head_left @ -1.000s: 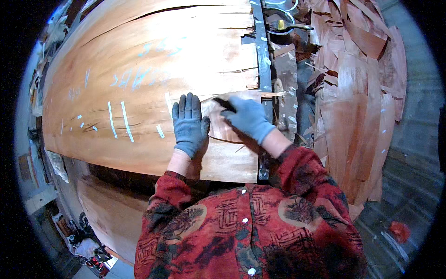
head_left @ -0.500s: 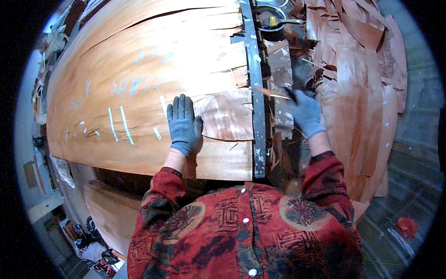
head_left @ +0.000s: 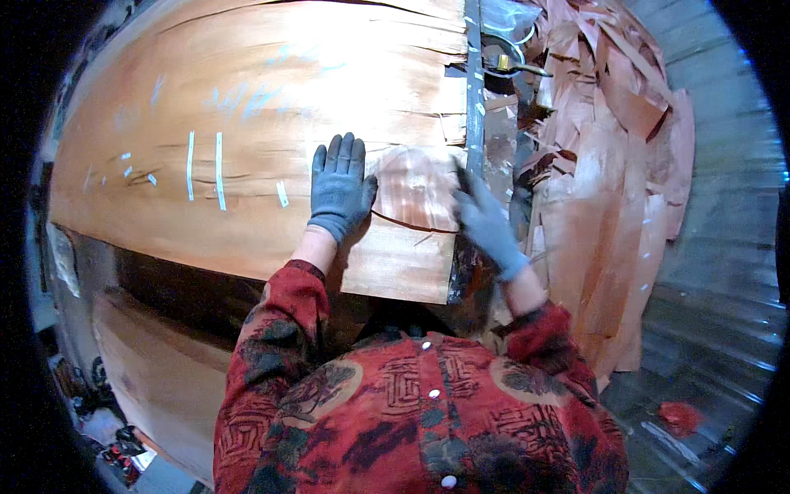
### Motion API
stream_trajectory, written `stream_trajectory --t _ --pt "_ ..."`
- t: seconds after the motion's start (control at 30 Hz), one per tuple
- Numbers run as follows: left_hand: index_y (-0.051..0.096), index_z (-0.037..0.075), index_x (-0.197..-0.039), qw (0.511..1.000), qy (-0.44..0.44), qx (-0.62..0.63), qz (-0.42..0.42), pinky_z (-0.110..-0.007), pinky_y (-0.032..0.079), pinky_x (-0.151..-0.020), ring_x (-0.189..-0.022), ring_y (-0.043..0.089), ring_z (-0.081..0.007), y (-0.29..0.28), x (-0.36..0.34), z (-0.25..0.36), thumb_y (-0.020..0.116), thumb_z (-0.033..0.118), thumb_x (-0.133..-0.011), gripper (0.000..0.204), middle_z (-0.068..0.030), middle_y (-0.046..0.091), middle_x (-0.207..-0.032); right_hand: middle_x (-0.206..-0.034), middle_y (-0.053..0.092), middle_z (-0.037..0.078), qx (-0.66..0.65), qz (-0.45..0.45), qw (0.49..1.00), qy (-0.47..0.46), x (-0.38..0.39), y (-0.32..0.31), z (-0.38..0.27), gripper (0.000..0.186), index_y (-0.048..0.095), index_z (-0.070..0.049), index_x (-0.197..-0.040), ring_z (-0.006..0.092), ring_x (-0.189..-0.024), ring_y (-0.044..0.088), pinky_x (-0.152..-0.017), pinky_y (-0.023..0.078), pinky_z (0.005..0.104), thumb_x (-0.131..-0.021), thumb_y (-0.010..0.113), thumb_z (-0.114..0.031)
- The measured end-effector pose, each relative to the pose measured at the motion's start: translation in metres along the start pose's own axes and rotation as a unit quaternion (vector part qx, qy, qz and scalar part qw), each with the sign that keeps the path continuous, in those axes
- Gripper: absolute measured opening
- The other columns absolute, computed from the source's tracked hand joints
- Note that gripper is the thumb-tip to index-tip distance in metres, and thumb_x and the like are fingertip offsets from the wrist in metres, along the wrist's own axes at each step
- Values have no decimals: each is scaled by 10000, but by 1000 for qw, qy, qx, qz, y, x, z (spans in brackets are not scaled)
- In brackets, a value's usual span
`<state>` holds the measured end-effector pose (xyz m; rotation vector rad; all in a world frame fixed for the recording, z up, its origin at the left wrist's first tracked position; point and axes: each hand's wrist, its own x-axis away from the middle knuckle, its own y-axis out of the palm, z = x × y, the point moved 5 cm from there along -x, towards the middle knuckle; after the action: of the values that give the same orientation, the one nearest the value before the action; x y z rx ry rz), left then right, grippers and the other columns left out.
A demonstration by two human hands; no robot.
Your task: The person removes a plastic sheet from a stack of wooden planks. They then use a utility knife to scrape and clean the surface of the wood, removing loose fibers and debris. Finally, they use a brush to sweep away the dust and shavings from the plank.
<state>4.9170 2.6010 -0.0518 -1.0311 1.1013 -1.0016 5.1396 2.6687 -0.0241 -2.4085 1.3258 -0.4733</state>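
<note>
My left hand (head_left: pixel 339 188), in a grey-blue glove with dark fingertips, lies flat on a large wood veneer sheet (head_left: pixel 271 235), its fingers stretched away from me. Just right of it, a smaller reddish veneer patch (head_left: pixel 414 193) with a curved near edge lies on the sheet. My right hand (head_left: pixel 491 224), gloved the same way, is at the right end of that patch, above the dark edge strip (head_left: pixel 475 90). Motion smears its fingers, so I cannot make out whether they hold anything.
Stacked veneer offcuts (head_left: pixel 597 247) lie to the right, with torn scraps farther back. A brush (head_left: pixel 518 67) rests across a round container (head_left: pixel 500 51) at the far right. Pale tape strips (head_left: pixel 220 171) mark the sheet. A red item (head_left: pixel 680 418) lies on the floor.
My right hand has moved left from over the scraps to the patch's right edge. The thin brown strip seen by it earlier no longer shows. My left hand stays flat as the view shifts.
</note>
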Motion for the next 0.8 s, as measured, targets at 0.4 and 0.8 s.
stream_trajectory --t 0.4,0.8 --pt "352 20 -1341 999 -22 11 20 -445 109 -1106 -1325 263 -287 -3 1 2 475 323 -850 590 -162 324 -1411 -1172 408 283 181 130 975 8 -52 93 -8 468 463 10 -1167 419 -1047 464 -895 402 432 -747 594 -151" --pt "320 -8 -1346 997 -20 -57 -57 -469 91 -1114 -1347 206 -330 11 -4 0 526 242 -792 642 -190 260 -1434 -921 615 97 55 102 992 -42 35 -118 133 236 584 -7 -1062 158 -832 574 -725 461 272 -854 525 -101"
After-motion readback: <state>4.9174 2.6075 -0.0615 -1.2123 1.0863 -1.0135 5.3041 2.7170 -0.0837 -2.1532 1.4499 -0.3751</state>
